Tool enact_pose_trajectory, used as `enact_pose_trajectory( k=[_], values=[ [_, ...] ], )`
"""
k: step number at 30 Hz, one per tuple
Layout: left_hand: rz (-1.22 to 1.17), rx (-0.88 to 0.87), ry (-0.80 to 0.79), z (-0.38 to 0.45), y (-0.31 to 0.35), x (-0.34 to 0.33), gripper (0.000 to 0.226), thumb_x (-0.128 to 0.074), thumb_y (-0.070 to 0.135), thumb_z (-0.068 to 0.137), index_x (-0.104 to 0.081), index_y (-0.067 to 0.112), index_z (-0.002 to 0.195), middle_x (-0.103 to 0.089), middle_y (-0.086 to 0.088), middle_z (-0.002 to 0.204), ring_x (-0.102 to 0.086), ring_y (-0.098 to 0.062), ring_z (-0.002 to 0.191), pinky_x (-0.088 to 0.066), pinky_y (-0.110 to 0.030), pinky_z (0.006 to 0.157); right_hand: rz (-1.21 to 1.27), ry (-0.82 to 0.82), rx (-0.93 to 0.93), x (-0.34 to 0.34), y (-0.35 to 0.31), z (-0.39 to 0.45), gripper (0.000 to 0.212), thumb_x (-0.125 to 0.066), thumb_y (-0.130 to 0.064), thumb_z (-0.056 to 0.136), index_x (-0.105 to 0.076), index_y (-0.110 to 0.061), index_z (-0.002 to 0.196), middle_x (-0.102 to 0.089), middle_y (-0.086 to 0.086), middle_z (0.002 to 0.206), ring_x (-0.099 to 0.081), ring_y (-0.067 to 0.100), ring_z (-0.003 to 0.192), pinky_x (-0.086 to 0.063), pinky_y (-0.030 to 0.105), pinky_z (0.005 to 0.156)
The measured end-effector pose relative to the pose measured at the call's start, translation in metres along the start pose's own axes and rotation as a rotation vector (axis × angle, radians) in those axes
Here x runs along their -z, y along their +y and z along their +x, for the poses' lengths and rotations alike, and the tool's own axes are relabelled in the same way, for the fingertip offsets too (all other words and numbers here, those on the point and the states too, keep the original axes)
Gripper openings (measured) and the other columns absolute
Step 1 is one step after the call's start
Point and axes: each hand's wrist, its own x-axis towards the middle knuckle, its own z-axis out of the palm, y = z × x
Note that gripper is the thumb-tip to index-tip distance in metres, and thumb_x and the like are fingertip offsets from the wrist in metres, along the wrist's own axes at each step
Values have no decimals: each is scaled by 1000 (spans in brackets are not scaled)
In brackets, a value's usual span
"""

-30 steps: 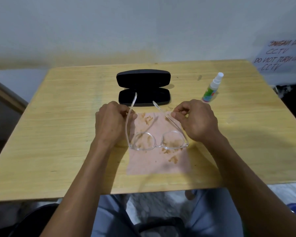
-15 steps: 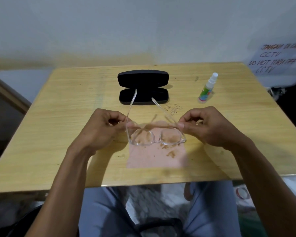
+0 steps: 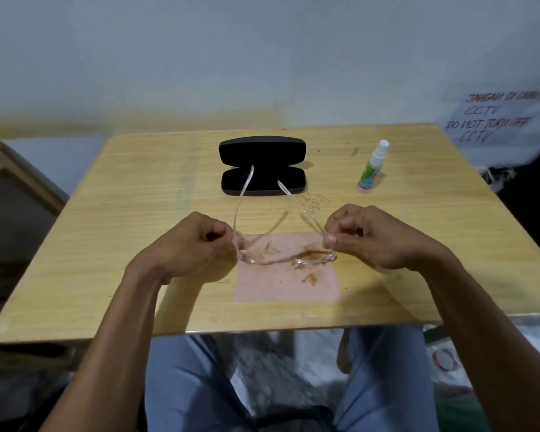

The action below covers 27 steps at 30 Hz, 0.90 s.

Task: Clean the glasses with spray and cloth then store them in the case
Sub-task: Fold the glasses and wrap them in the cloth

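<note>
Glasses [image 3: 286, 258] with a clear frame sit between the 2 hands above the pink cloth [image 3: 289, 283], their arms unfolded and pointing away toward the open black case [image 3: 262, 165]; the left hand [image 3: 189, 244] pinches the frame's left corner with curled fingers, and the right hand [image 3: 373, 236] pinches the right corner the same way. The cloth lies flat on the wooden table [image 3: 106, 238] under and just beyond the frame, the case stands farther back, and the spray bottle [image 3: 371, 169] stands upright to the case's right, well apart from both hands.
</note>
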Motion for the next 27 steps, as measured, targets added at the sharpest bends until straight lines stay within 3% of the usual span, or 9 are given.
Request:
enact_pose_trajectory(
  k=[3, 6, 8, 11, 15, 18, 22, 24, 27],
  values=[
    [-42, 29, 85, -3, 2, -2, 28, -57, 18, 98, -78, 14, 79, -77, 4, 81, -58, -18, 70, -45, -34, 63, 56, 89, -21, -2, 0, -1, 19, -62, -30, 96, -78, -24, 86, -64, -6, 107, -62, 11, 97, -50, 30, 85],
    [-37, 37, 331, -12, 1, -3, 19, -65, 27, 93, -76, 19, 80, -73, -9, 82, -58, -12, 64, -46, -25, 58, 90, 350, -70, -8, 0, -12, 14, -66, -34, 92, -75, -25, 86, -68, -7, 100, -63, 14, 93, -53, 35, 81],
    [40, 53, 506, -25, -1, -7, 13, -70, 31, 88, -74, 22, 80, -67, -6, 78, -53, -14, 62, -44, -26, 57, 53, 481, -51, -16, -1, -29, 7, -71, -31, 88, -73, -24, 86, -67, -5, 93, -62, 16, 84, -50, 31, 69],
    [179, 21, 653, -50, -5, -19, 10, -75, 34, 82, -73, 25, 79, -63, 4, 80, -54, -13, 71, -45, -32, 63, -76, 493, 32, -34, -4, -55, 6, -79, -25, 81, -74, -27, 84, -66, -6, 84, -55, 11, 67, -42, 17, 60],
    [298, -129, 534, -75, -8, -38, 11, -78, 36, 76, -77, 26, 82, -61, 9, 86, -56, -12, 80, -40, -28, 64, -81, 385, 88, -57, -2, -69, 12, -83, -23, 78, -79, -25, 89, -68, -7, 86, -59, 9, 73, -40, 8, 65],
    [335, -155, 444, -79, -7, -47, 26, -71, 49, 72, -79, 27, 84, -56, 9, 84, -56, -17, 84, -43, -30, 69, -56, 360, 80, -61, -2, -69, 14, -83, -25, 78, -80, -23, 91, -68, -6, 89, -64, 4, 80, -41, 6, 69],
    [362, -106, 412, -78, -11, -52, 26, -72, 53, 71, -79, 35, 88, -53, 15, 85, -50, -14, 89, -44, -40, 80, -130, 353, 71, -61, 0, -67, 18, -84, -30, 77, -81, -22, 92, -66, -4, 89, -64, 13, 80, -49, 23, 68],
    [339, -95, 420, -78, -12, -53, 16, -75, 50, 72, -76, 41, 84, -56, 15, 86, -51, -11, 88, -44, -35, 78, -127, 374, 67, -63, 0, -66, 19, -86, -30, 74, -81, -21, 90, -66, -2, 89, -64, 15, 79, -49, 23, 67],
    [321, -67, 439, -76, -15, -55, 15, -76, 48, 72, -77, 41, 85, -54, 17, 83, -49, -3, 87, -38, -22, 72, -103, 390, 59, -65, 1, -65, 16, -87, -28, 72, -82, -22, 86, -64, -3, 89, -61, 8, 79, -40, 9, 66]
  ],
)
